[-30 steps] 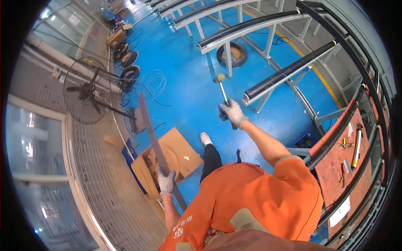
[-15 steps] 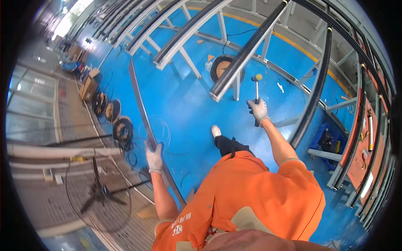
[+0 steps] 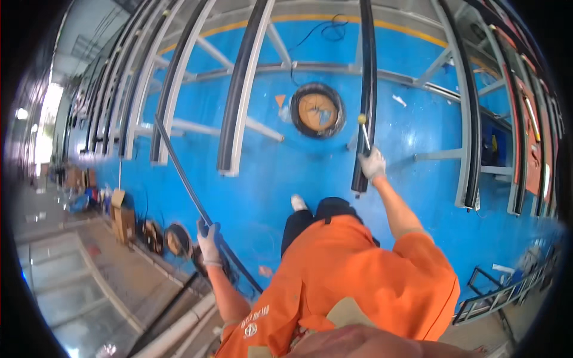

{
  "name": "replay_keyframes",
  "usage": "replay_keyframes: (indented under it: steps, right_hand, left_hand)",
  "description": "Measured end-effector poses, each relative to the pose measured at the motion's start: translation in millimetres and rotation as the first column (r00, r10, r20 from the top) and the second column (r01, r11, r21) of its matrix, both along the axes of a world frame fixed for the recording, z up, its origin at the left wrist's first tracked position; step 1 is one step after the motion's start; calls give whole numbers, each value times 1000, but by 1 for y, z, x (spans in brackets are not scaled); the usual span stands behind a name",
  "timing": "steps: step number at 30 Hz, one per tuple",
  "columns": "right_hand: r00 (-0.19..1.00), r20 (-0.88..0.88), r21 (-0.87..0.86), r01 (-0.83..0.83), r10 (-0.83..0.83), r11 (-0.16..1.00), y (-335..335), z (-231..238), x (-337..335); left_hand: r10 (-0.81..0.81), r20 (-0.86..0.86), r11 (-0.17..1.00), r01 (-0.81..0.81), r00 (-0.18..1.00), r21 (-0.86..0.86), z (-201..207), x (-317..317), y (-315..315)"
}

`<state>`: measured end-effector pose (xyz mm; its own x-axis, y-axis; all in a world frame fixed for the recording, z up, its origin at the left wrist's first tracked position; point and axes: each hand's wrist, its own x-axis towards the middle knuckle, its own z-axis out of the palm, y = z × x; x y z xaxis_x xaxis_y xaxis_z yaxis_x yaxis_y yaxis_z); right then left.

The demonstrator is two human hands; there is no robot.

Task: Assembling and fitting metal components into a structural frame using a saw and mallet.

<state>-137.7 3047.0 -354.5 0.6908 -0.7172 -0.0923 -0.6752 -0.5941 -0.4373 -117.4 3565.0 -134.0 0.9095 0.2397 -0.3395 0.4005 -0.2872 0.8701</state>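
My left hand (image 3: pixel 209 243), in a pale work glove with dark fingertips, is wrapped round a long, thin dark metal bar (image 3: pixel 182 170). The bar slants from the racks at far left down past my left forearm. In my gloved right hand (image 3: pixel 373 164) is a mallet (image 3: pixel 366 138) with a small yellowish head pointing away from me. It appears in front of the near end of a black-topped rail (image 3: pixel 368 71); whether it touches the rail I cannot tell.
More black-topped rails on grey legs, such as one rail (image 3: pixel 241 89), stand across the far side. A wrapped coil (image 3: pixel 317 111) lies on the blue floor (image 3: pixel 268 209). Cardboard boxes (image 3: pixel 123 222) and further coils (image 3: pixel 177 240) line the left. A ladder-like frame (image 3: pixel 507 296) is at lower right.
The view has swung, so the racks and the coil sit further left or more central. The rail near my right hand now appears behind the mallet. Both hands keep their holds.
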Motion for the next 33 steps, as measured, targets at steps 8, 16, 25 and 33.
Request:
replay_keyframes:
  steps: [8, 16, 25, 33]
  right_hand:
    - [986, -51, 71, 163, -159, 984, 5, -11, -8]
    - [866, 475, 131, 103, -154, 986, -1, 148, 176]
    - [714, 628, 0, -398, 310, 917, -74, 221, 386]
    - [948, 242, 337, -281, 206, 899, -192, 185, 543]
  left_hand:
    - [-333, -147, 927, 295, 931, -232, -5, 270, -74]
    - [-814, -99, 563, 820, 572, 106, 5, 441, -207]
    - [-956, -288, -197, 835, -48, 514, 35, 575, -425]
    - [-754, -265, -647, 609, -601, 459, -19, 769, -608]
